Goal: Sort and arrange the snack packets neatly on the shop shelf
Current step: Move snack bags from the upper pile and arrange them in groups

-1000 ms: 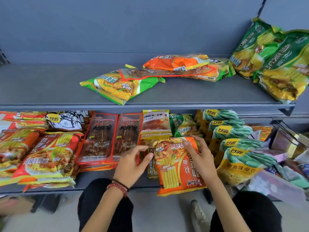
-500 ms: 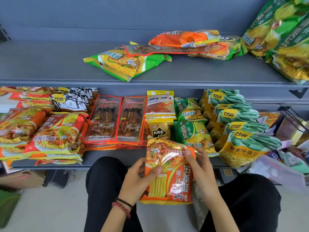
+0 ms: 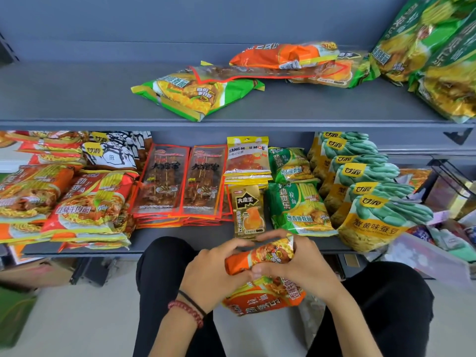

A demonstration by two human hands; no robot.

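An orange noodle packet (image 3: 260, 295) is held in front of the lower shelf (image 3: 180, 235), over my knees. My left hand (image 3: 211, 276) grips its left side and my right hand (image 3: 301, 266) grips its right side, with fingers curled round the top part, which is bent over towards me. The lower shelf holds rows of packets: red noodle packets (image 3: 87, 210), clear skewer packets (image 3: 180, 181), a small gold packet (image 3: 247, 211), green noodle packets (image 3: 298, 207) and green-yellow bean bags (image 3: 371, 202). The upper shelf (image 3: 77, 99) carries a loose pile with a green packet (image 3: 195, 94) and an orange packet (image 3: 283, 55).
Large green bags (image 3: 438, 55) lean at the upper shelf's right end. The left half of the upper shelf is bare grey. A clear bin of mixed goods (image 3: 443, 243) stands to the right of the lower shelf. My dark trouser legs (image 3: 164, 279) flank the floor below.
The orange packet came off the lower shelf and down towards my lap. Both hands now grip it and its top is bent over. The view has tilted downward.
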